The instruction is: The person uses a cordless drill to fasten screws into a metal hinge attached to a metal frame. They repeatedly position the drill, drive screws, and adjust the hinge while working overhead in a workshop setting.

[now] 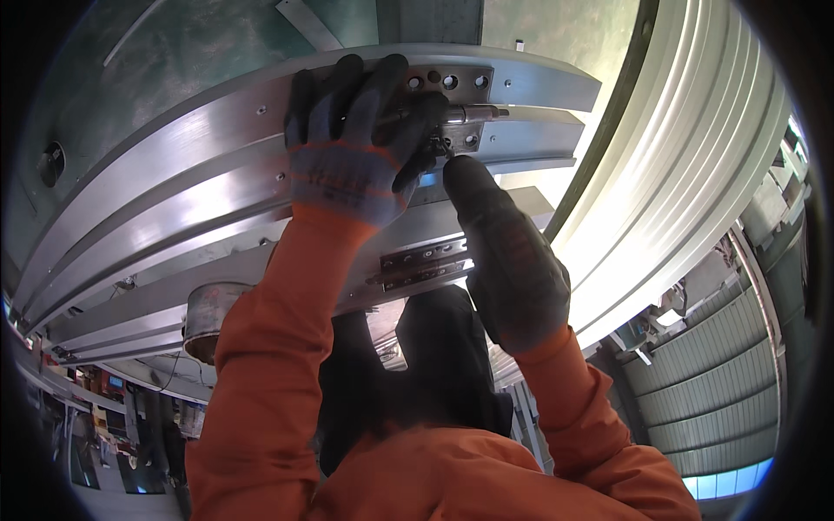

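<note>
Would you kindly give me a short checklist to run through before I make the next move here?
1. Left hand gloved: ok.
2. Right hand gloved: ok.
3. Left hand on the upper hinge: ok, its fingers cover the left end.
4. Upper-row holes visible: ok, several are uncovered.
5. Right hand's grip: cannot tell, the view is too dark there.
6. Lower hinge clear of both hands: ok.
</note>
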A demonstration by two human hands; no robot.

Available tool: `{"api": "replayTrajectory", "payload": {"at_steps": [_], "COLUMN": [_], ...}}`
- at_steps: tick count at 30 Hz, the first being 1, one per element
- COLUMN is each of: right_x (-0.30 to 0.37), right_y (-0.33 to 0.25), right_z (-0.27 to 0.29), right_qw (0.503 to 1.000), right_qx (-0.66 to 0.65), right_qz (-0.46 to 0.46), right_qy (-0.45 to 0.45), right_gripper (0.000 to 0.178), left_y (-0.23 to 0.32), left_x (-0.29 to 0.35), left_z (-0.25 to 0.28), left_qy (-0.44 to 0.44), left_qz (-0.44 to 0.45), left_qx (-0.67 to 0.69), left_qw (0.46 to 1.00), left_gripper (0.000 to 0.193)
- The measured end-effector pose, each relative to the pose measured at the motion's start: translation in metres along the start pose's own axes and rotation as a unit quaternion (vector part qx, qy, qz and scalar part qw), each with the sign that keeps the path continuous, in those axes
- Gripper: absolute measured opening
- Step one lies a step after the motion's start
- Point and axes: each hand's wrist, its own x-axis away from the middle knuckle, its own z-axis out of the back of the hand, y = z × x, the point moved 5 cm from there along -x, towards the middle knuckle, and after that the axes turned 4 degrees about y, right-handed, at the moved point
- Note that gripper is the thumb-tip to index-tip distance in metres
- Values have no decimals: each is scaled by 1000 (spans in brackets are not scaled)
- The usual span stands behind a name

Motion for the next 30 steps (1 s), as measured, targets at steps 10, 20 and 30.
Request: {"api": "replayTrajectory", "payload": {"at_steps": [10, 20, 30], "right_x": [-40, -40, -43], "right_y": [-30, -19, -13], "right_z": [0, -2, -7], "right_qw": [983, 983, 983], "right_qx": [146, 109, 94], "right_qz": [-11, -32, -40], "right_qy": [-114, -142, -150], "right_gripper": [31, 35, 38], "left_y": [-3, -7, -14], "left_x": [-3, -5, -4], "left_z": [-4, -11, -1], "left_qy": [32, 53, 41], "left_qz": [-54, -83, 35], "left_qx": [-59, -52, 1], "left_qw": [996, 994, 999], "left_gripper": [37, 40, 51]}}
